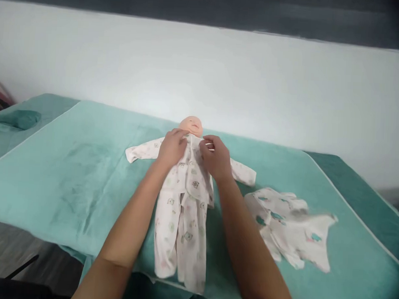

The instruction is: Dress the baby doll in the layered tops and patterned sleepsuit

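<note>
A baby doll [193, 125] lies on its back, its head toward the wall. It is dressed in a white printed baby top [193, 180] with long sleeves spread to both sides, and matching trousers [167, 229] run down toward the table's near edge. My left hand [172, 149] is at the collar on the left, fingers bent over the cloth under the chin. On the other side of the front opening, my right hand [216, 158] has its fingers curled and pinched on the top's upper edge. The doll's own hands and feet cannot be seen.
To the right of my right forearm lies a crumpled white baby garment [292, 226] with coloured prints. A green sheet [69, 170] covers the table, which meets a white wall [203, 70] at the back. A dark object [15, 289] stands at the lower left.
</note>
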Demonstrator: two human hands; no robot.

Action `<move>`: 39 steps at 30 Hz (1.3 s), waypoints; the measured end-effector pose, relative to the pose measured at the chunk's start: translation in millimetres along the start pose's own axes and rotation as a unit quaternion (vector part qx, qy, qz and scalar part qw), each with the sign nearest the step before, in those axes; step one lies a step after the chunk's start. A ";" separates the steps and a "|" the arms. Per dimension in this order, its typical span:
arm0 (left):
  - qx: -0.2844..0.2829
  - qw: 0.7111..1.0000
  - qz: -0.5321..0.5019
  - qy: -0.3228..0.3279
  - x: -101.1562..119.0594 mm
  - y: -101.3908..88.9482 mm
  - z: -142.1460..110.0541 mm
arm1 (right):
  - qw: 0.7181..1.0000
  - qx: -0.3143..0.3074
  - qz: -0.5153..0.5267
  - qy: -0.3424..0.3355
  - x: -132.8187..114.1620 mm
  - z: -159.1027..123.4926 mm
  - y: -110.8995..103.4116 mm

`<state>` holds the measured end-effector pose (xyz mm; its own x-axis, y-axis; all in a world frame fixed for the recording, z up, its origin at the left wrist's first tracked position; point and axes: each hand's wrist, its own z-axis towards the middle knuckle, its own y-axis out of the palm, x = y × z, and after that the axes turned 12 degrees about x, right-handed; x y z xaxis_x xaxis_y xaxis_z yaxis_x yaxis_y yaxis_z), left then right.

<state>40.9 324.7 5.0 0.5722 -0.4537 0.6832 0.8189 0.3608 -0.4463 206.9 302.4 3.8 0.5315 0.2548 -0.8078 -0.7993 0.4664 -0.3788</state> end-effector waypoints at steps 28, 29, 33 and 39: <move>-0.029 0.999 0.029 0.007 -15.7 17.5 1.6 | 0.988 -0.007 0.132 0.079 29.3 25.2 24.8; -0.026 0.999 0.024 0.008 -15.4 17.4 1.6 | 0.986 -0.005 0.144 0.081 30.2 24.8 24.9; -0.002 1.000 -0.004 0.007 -13.7 16.6 0.4 | 0.981 -0.006 0.173 0.089 30.5 22.9 24.7; 0.032 0.998 -0.045 -0.011 -11.0 13.7 -6.2 | 0.984 -0.043 0.166 0.057 25.1 21.7 21.9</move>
<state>46.1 329.5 -12.3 0.4946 -0.4692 0.7316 0.8622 0.3707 -0.3452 208.9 337.4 -15.0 0.2059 0.2821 -0.9370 -0.9469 0.2990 -0.1181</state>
